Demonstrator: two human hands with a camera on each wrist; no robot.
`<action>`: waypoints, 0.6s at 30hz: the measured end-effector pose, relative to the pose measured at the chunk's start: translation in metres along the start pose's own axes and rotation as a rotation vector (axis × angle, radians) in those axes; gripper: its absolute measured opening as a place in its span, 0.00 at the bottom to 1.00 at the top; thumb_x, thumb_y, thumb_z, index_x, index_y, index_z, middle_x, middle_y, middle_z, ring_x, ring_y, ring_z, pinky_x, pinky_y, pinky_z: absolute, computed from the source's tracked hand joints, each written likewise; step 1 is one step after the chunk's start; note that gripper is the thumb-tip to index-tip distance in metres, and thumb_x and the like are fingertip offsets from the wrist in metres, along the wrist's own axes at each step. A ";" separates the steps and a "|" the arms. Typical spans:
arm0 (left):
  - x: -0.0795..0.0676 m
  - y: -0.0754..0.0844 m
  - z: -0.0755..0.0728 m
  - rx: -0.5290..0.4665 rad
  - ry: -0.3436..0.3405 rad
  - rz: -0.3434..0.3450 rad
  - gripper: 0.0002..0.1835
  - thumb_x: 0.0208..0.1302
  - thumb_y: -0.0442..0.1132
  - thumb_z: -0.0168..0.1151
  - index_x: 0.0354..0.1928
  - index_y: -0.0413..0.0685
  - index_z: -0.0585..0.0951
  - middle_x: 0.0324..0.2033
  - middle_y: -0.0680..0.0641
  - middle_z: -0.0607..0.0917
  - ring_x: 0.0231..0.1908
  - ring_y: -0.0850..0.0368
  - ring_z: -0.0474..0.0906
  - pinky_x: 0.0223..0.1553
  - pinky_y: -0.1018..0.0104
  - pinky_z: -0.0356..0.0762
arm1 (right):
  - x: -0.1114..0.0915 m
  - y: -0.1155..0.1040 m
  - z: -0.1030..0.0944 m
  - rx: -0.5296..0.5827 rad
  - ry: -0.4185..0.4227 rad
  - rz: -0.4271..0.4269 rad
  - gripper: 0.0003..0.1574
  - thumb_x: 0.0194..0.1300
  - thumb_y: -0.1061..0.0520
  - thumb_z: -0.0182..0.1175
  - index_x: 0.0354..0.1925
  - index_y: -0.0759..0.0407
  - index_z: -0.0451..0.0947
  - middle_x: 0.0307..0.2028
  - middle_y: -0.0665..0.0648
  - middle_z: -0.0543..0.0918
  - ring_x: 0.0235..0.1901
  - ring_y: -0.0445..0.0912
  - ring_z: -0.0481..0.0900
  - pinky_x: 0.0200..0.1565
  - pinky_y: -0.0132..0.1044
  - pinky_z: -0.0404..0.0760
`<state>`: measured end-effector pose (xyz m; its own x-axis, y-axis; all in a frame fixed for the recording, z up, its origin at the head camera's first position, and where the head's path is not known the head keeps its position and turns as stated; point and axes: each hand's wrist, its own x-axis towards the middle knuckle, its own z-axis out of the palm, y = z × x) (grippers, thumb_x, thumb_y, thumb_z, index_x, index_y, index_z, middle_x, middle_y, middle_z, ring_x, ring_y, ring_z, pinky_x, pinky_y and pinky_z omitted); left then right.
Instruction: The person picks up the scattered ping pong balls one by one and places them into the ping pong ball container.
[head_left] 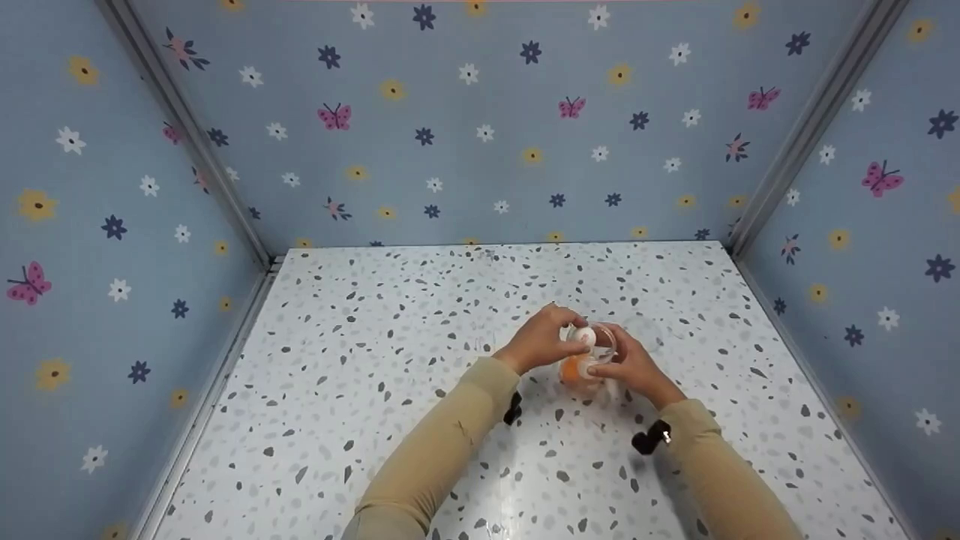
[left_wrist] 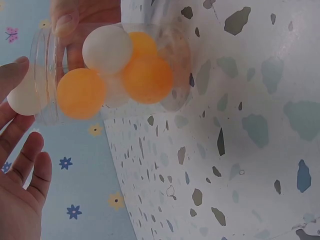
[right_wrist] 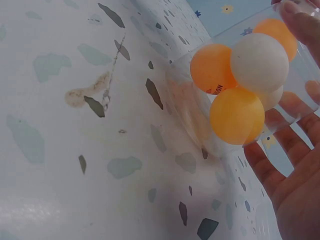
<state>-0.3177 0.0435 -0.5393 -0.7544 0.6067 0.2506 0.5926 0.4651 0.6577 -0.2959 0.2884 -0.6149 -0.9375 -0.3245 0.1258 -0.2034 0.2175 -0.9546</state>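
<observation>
A clear plastic jar (left_wrist: 112, 70) holds several ping-pong balls, some orange (right_wrist: 237, 116) and some white (right_wrist: 259, 62). My right hand (head_left: 634, 369) grips it around the side near the mouth, with the thumb on one side and the fingers on the other. At the jar's open mouth, a white ping-pong ball (left_wrist: 26, 95) is pinched between the thumb and fingers of my left hand (head_left: 546, 339). That ball overlaps the rim in the left wrist view. The jar's base (right_wrist: 192, 112) is close over the speckled tabletop.
The white speckled tabletop (head_left: 390, 322) spreads around both hands. Blue walls with flowers and butterflies (head_left: 480, 105) enclose it at the back and on both sides. Just right of the jar, a faint clear round outline (head_left: 649, 333) shows on the table.
</observation>
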 end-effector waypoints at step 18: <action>0.008 0.005 0.009 0.087 -0.022 -0.009 0.18 0.72 0.46 0.74 0.58 0.47 0.90 0.54 0.49 0.92 0.55 0.45 0.84 0.59 0.60 0.83 | -0.002 -0.001 0.000 -0.005 0.003 0.019 0.50 0.62 0.68 0.78 0.78 0.64 0.67 0.67 0.57 0.80 0.55 0.41 0.85 0.52 0.34 0.88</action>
<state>-0.3186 0.0561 -0.5405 -0.7541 0.6158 0.2283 0.6085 0.5244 0.5956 -0.2942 0.2883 -0.6146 -0.9421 -0.3174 0.1084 -0.1869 0.2284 -0.9555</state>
